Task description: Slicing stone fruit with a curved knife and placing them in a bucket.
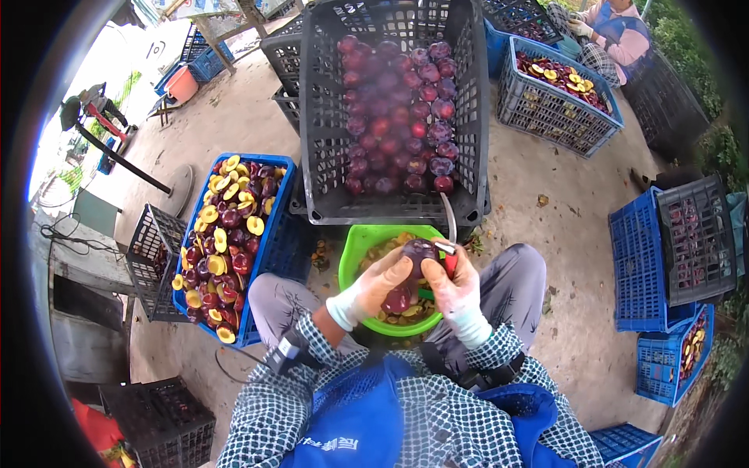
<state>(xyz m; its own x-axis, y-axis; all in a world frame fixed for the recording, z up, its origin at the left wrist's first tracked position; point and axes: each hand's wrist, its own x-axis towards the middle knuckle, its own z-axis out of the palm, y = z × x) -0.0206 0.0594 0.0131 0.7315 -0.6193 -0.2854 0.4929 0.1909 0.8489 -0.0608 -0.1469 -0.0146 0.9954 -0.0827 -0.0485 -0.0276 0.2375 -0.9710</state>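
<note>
My left hand [373, 290] is closed around a dark purple plum [419, 251]. In my right hand [460, 295] is a knife [449, 218] with a red handle and a thin curved blade pointing away from me. The right thumb lies close to the plum. Below both hands a bright green basin [350, 257] sits between my knees, with brownish-yellow bits in it. Under my left fingers shows another red plum [398, 299]; whether it is held or lies in the basin I cannot tell. Ahead stands a black crate [328, 204] of whole plums.
At my left a blue crate [284, 195] is heaped with cut plums, yellow flesh showing. A grey-blue crate [546, 129] of cut plums stands far right, near a seated person [620, 35]. Blue crates [636, 261] stand at the right; a dark crate [160, 421] lies behind left.
</note>
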